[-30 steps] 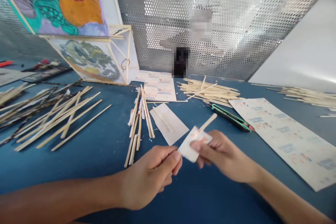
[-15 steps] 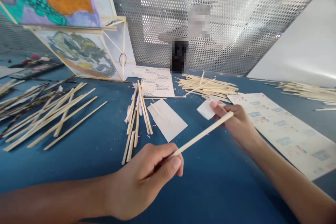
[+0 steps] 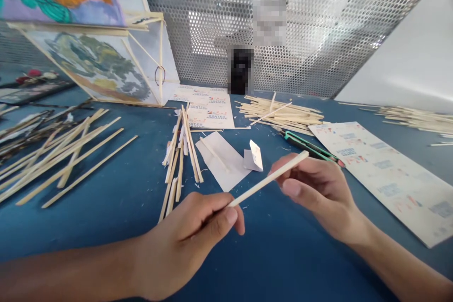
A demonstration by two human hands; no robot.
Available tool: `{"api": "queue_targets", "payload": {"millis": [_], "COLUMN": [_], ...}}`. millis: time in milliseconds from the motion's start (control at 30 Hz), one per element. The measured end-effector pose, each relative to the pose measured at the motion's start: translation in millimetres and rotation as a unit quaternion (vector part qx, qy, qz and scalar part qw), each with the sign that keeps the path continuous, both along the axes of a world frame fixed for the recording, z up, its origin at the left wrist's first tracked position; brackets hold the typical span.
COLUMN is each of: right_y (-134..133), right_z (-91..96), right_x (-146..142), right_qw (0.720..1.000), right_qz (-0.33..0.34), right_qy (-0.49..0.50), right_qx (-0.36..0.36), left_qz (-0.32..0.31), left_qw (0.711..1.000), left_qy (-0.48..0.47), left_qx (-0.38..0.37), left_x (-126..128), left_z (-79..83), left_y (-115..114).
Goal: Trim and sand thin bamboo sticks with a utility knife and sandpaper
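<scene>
left hand (image 3: 198,231) pinches the stick (image 3: 269,178); right hand (image 3: 314,188) cups its tip loosely (fingers apart), bare table (image 3: 269,255) below.

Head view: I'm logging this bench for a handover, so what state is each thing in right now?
Left hand: closed, pinching one end of the stick.
Right hand: open, fingers at the stick's far end.
Stick: held above the table, tilted.
Small paper piece: folded, lying loose on the table.
Cutter: lying flat behind the right hand.
Painted kite: propped up, leaning.
</scene>
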State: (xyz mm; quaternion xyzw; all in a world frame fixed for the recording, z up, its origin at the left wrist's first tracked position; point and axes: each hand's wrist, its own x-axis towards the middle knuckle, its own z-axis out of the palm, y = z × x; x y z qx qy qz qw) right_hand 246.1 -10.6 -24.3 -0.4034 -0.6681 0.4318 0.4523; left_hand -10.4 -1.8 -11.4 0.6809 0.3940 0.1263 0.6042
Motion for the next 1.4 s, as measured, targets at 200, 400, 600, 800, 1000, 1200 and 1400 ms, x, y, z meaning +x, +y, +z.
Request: {"api": "queue_targets", "payload": {"millis": [200,400,600,800,1000,1200,1400], "right_y": [1,0,-1,-1,-7,-20,-19], "right_z": [-1.8,0.2,1.4,-0.8,3.1,9.8,13.2], "right_x": [-5,-6,-12,-17,-24,-37,-29], "right_qw": [0.999,0.998,0.986,0.957,0.949,0.929,0.897], "right_qz": [-0.030,-0.049,-0.041,-0.022,0.046,0.236,0.358], "right_qy": [-0.018,0.008,0.112,0.198,0.169,-0.070,-0.024], "right_qx": [-0.009,-0.030,-0.113,-0.209,-0.261,-0.278,-0.259], "left_qz": [0.001,0.015,0.023,0.028,0.088,0.100,0.087], "left_qw": [1.000,1.000,0.999,0.999,0.988,0.966,0.971], "left_qy": [0.010,-0.008,-0.011,-0.010,-0.105,-0.191,-0.176], "left_qx": [0.004,0.016,0.023,0.021,-0.073,-0.140,-0.138], "left_x": [1,2,1,2,0,1,3], "left_z": [-0.2,-2.6,-4.7,-2.9,-17.4,-22.9,-17.7], "left_y": [0,-1,1,-1,-2,6,5]}}
